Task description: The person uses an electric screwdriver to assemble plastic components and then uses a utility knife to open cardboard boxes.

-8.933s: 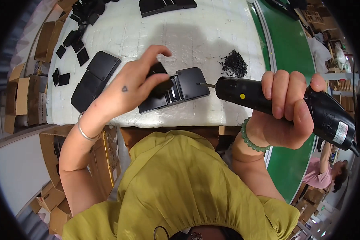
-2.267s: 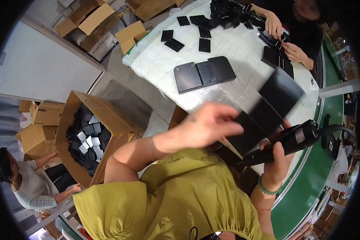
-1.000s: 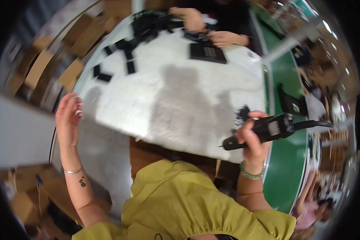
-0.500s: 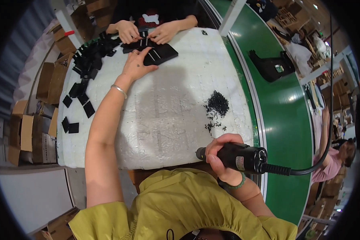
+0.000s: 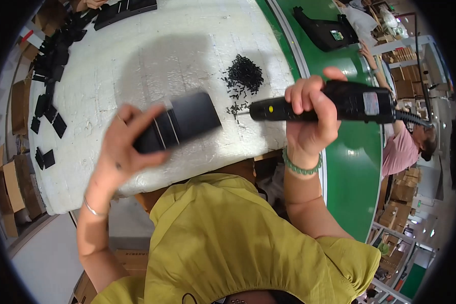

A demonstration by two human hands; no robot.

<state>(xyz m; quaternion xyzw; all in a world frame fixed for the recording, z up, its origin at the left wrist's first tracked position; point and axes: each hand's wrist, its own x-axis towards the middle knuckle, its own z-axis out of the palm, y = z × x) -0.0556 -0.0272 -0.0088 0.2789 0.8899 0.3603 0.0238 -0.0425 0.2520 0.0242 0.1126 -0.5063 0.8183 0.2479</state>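
Note:
Between the thumb and fingers of my left hand (image 5: 124,142) is a flat black rectangular plastic part (image 5: 195,117) with two pale strips across it, blurred by motion. My right hand (image 5: 311,111) is wrapped round a black corded electric screwdriver (image 5: 357,101) that lies level, its thin bit pointing left. The bit's tip is at the near edge of a scatter of small black screws (image 5: 236,107); whether it touches one I cannot tell. Just beyond them is a heaped pile of the same screws (image 5: 244,74).
A white wrapped work surface (image 5: 101,76) carries black plastic pieces (image 5: 50,71) along its left side. At the far edge a co-worker's hand (image 5: 93,4) is near another long black part (image 5: 126,12). To the right runs a green conveyor belt (image 5: 352,167) with a large black housing (image 5: 324,30) on it.
My left hand has come back from the far edge with a black part. My right hand has raised the screwdriver forward to the loose screws. The view has shifted.

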